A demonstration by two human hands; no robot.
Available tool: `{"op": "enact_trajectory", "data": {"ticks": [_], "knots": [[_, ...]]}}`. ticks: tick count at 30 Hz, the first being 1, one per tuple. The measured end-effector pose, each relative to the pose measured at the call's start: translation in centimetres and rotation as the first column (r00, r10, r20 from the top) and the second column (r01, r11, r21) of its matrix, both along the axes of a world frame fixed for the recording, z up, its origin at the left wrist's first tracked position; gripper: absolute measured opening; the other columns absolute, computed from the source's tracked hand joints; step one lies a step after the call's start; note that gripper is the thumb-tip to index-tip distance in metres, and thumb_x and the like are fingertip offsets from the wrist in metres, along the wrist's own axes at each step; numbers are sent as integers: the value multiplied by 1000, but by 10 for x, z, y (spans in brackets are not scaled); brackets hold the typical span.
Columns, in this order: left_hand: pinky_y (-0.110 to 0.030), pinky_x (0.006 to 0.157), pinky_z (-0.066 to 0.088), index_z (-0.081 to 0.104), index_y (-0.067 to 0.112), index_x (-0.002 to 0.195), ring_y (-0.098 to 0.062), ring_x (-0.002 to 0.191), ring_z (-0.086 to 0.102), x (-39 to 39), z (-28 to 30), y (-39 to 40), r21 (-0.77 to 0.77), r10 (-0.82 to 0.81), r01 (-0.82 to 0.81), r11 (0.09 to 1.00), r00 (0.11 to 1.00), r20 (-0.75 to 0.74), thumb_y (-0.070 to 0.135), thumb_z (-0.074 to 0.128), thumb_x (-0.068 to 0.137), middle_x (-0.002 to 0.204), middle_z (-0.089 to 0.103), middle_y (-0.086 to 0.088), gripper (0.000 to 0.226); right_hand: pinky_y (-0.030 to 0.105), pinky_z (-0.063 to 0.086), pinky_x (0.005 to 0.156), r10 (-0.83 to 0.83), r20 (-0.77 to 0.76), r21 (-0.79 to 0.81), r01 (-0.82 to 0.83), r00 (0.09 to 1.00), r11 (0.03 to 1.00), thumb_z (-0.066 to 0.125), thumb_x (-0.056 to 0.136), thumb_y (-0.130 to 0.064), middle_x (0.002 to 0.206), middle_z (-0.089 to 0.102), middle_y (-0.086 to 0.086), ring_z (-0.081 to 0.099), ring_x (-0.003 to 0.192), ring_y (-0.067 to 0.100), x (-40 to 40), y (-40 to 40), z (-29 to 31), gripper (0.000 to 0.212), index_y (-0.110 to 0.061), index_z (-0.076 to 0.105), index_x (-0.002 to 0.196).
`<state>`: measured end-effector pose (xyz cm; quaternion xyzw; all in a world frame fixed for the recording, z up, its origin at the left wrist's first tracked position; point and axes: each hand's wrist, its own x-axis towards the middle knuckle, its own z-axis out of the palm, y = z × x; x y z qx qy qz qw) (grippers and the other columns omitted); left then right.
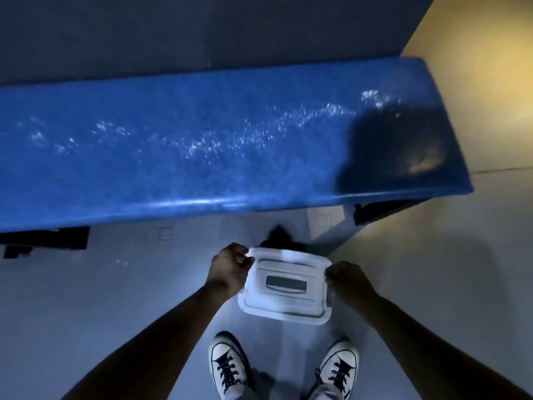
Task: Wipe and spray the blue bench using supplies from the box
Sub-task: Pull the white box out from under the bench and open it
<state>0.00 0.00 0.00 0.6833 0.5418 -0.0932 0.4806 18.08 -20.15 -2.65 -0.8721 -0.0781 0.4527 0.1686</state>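
Both hands, left [230, 269] and right [347, 281], fingers curled gripping lidded white box [285, 287] sides, just before wet blue bench [202, 145].

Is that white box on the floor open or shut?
Shut: the lid covers the box fully, a hand at each side.

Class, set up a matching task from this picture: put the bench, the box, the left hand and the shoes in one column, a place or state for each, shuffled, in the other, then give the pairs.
Things:
1. bench
2. box
3. left hand
4. shoes

Places or states:
A. white, black laces, bottom of view
B. blue, speckled with droplets
C. gripping the box's left edge
D. white, lid on, held between both hands

Pairs: 1-B, 2-D, 3-C, 4-A
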Motion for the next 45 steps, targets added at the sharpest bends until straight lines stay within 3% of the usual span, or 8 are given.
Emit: {"op": "enact_trajectory", "data": {"ticks": [4,9,12,18,23,28,34,45], "knots": [[-15,73,46,65,12,121,-24,107,67,0,-83,-9,78,-10,18,997,995,-98,28,71,91,115,72,-8,35,10,39,54,63,29,-71,-60,998,996,54,98,-26,91,65,2,59,59,6,7,-9,-68,21,-11,66,107],[-37,103,46,53,8,138,-34,129,57,-16,-161,-29,117,32,-8,993,978,-204,37,64,95,136,61,-15,52,29,47,75,57,98,-165,-41,993,985,48,103,-29,96,64,12,63,81,24,-5,-33,-133,28,-3,58,108],[-33,86,48,66,10,118,-37,115,63,-21,-190,-34,172,67,-34,984,980,-188,38,56,99,118,71,-13,35,36,52,93,77,61,-212,-63,995,975,44,105,-41,120,69,21,66,110,36,-15,-42,-160,48,-2,59,127],[-30,76,47,72,17,105,-40,97,68,-34,-202,-39,280,107,-60,958,982,-154,34,51,100,101,76,-13,28,30,48,64,75,133,-218,-45,988,975,58,101,-22,90,66,8,63,81,24,-16,-44,-171,21,-5,66,111],[-37,77,56,71,11,93,-43,92,69,-35,-201,-33,206,137,-105,973,979,-150,15,50,94,91,74,-18,22,38,55,72,18,55,-223,-6,998,975,62,95,-14,102,69,16,68,96,34,-1,-44,-176,20,-5,63,112],[-24,64,51,73,18,86,-29,69,67,-32,-201,-28,116,261,-244,963,951,-164,35,57,98,82,70,-10,27,34,52,67,-86,-30,-156,80,996,985,60,99,-22,92,73,19,67,81,31,13,-55,-186,24,-2,72,92],[-32,86,51,74,19,105,-35,102,68,-33,-205,-30,330,249,-197,923,961,-122,32,62,95,110,72,-13,21,35,51,76,-90,346,-26,105,934,994,59,97,-27,96,71,18,68,94,39,-3,-49,-168,23,-8,70,91],[-28,72,40,53,9,76,-41,83,62,-21,-182,-64,350,81,-84,933,996,24,3,54,84,74,53,-15,10,27,51,70,-392,137,16,394,910,919,49,71,-28,96,69,12,68,83,30,-35,-53,-156,37,-15,71,98]]}}
